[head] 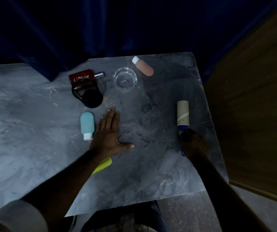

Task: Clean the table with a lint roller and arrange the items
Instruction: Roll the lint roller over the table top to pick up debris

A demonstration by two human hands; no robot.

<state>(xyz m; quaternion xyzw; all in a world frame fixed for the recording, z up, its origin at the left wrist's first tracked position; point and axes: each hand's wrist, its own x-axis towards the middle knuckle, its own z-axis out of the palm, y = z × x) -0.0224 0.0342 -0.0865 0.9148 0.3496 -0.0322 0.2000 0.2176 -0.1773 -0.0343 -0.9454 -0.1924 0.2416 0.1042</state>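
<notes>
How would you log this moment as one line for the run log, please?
right hand: grips lint roller near right edge of table | left hand: flat on table beside blue bottle | items: scattered

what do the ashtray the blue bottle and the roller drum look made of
Ashtray: probably clear glass; the table shows through and the thick rim glints.
Blue bottle: matte plastic or silicone, no shine, white cap.
Roller drum: dull beige paper or cardboard, diagonal seam visible.

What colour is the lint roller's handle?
Blue; the handle shows best in the head view, gripped by the right hand.
</notes>
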